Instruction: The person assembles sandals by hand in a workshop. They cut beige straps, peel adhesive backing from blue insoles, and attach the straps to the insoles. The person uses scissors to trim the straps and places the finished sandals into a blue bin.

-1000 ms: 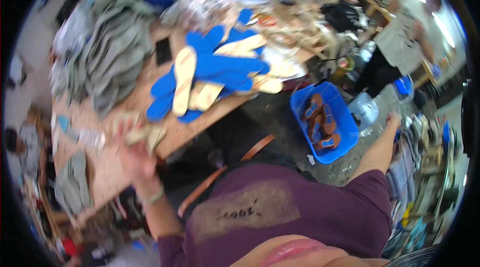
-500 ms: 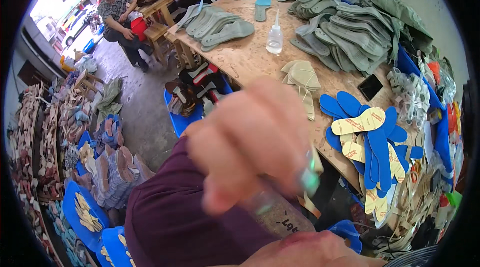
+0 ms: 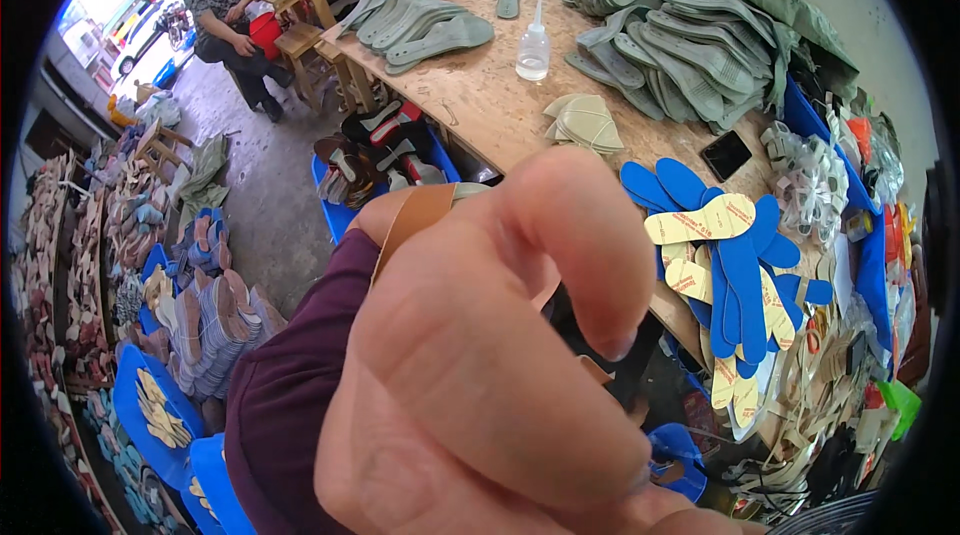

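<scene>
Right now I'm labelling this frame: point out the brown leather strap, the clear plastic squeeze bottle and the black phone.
brown leather strap [image 3: 415, 218], head view, middle of band.
clear plastic squeeze bottle [image 3: 533, 53], head view, body.
black phone [image 3: 726, 155], head view, screen centre.

The hand is now closer to the camera than half a second ago and fills more of the lower view. The small clear bottle it held then is out of sight. A tan strap now shows at its upper edge.
</scene>
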